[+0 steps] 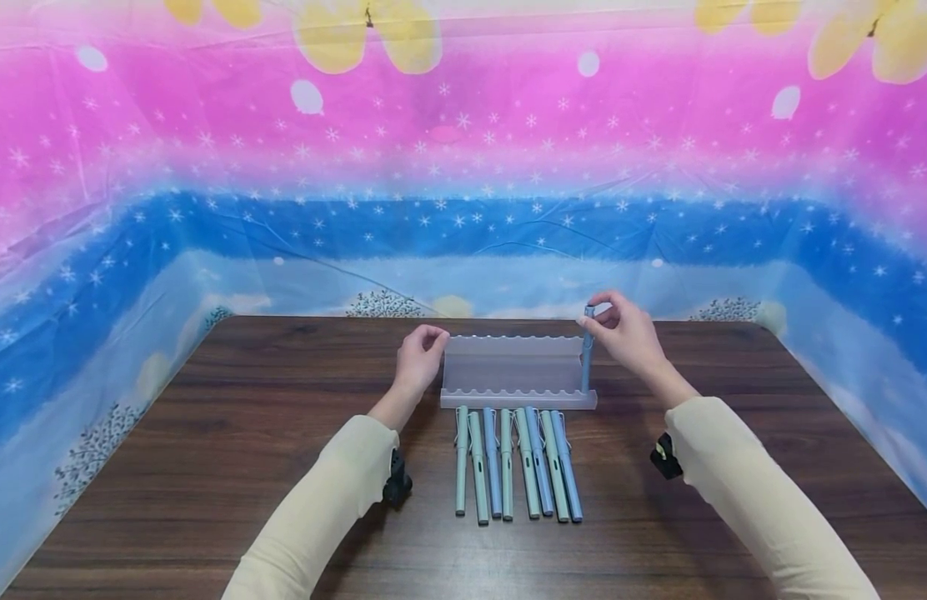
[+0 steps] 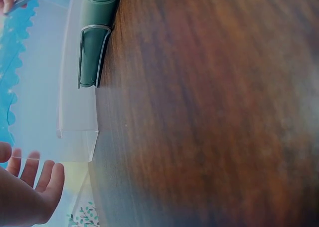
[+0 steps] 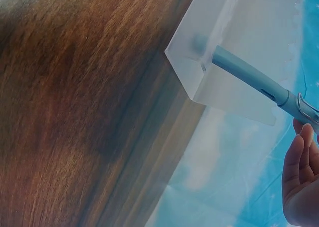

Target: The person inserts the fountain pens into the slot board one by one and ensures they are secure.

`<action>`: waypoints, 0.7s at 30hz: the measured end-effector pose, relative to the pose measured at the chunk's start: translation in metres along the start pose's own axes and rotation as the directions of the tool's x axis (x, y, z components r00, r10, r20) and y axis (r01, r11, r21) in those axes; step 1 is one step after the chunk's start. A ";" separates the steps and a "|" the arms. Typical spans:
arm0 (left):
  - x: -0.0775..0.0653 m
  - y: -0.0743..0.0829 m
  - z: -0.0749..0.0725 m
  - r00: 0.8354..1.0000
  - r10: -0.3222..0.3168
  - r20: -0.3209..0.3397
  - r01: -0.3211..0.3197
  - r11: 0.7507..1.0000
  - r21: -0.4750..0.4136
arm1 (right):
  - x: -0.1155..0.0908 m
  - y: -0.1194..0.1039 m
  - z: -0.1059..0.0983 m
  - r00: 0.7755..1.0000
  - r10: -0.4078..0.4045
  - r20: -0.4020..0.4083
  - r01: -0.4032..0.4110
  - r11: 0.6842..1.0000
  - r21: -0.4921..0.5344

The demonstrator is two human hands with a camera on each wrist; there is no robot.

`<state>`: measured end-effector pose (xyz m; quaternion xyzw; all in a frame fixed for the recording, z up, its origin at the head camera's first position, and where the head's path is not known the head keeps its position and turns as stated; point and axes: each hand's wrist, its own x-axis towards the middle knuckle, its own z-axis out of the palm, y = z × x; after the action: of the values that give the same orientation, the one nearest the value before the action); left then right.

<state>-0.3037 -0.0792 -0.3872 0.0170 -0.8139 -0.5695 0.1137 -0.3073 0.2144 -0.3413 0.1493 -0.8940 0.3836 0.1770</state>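
A translucent pen rack [image 1: 516, 367] with scalloped edges stands on the table. At its upper left corner, the left hand [image 1: 420, 360] pinches the panel edge; in the left wrist view some fingertips [image 2: 31, 159] show through the clear plastic. The right hand [image 1: 628, 333] holds a blue pen [image 1: 587, 354] near its clip end, almost upright at the rack's right end. The pen's lower end sits inside the rack's front ledge [image 3: 192, 62], as the right wrist view shows. Several green pens [image 1: 478, 471] and blue pens [image 1: 567, 467] lie side by side before the rack.
The dark wooden table [image 1: 283, 383] extends around the rack on both sides. A pink and blue printed cloth [image 1: 463, 167] hangs behind it and along both sides. Black wrist cameras [image 1: 397, 479] are worn on the cream sleeves [image 1: 321, 492].
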 end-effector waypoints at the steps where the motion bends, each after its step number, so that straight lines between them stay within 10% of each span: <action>1: 0.000 0.000 0.000 1.000 0.001 0.000 -0.001 1.000 0.002 | 0.000 0.000 0.000 1.000 0.003 0.008 -0.003 1.000 -0.002; 21: -0.001 0.003 0.000 1.000 -0.006 -0.007 0.007 1.000 0.010 | 0.008 0.005 0.004 0.992 0.085 0.090 -0.083 0.996 -0.027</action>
<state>-0.3028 -0.0784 -0.3846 0.0221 -0.8164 -0.5656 0.1145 -0.3175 0.2138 -0.3436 0.1267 -0.9111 0.3731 0.1213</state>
